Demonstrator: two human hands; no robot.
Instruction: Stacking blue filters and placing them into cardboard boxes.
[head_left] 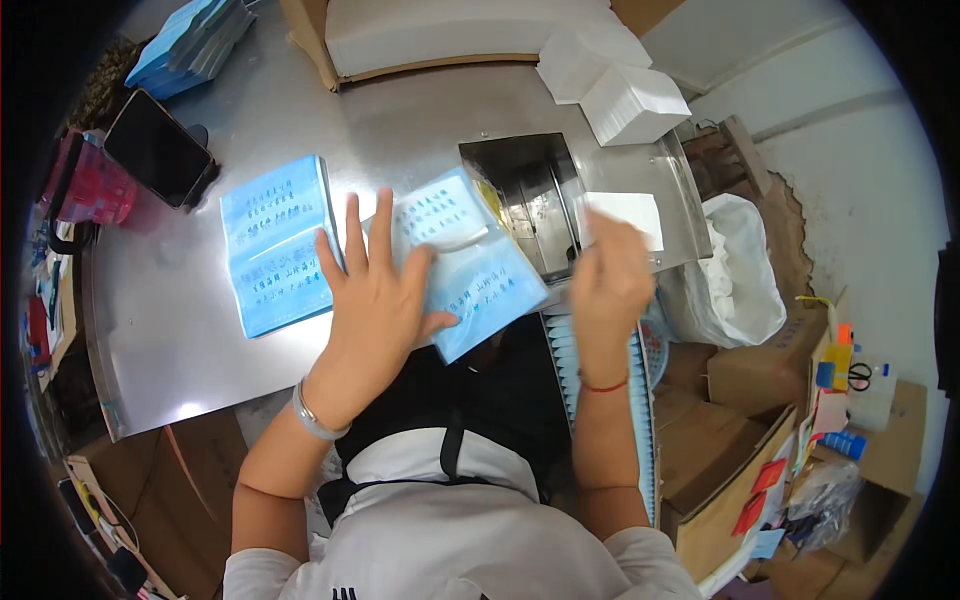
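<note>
Pressing flat on a light-blue packet (470,265), the left hand (375,300) lies fingers spread, clenched on nothing, palm covering the packet's left part. The packet is a thin, glossy plastic rectangle with dark blue print and a white patch near its middle; its long axis runs from upper left to lower right, the lower corner jutting past the edge of the surface (180,340) toward the person. The right hand (610,280) is blurred, its fingers pinched on a white sheet (625,215) (soft-looking, rectangular) above a steel machine (530,195) with a slanted chute. A second blue packet (275,245) lies just left of the first, well square to the surface and apart from the hand. The surface is brushed metal, dully reflecting. Farther back sit two blocks of white sheets (615,80), a cardboard box (440,40), a stack of blue packets (190,45) and a dark phone (158,148). A white bag (745,270) slumps at right.
</note>
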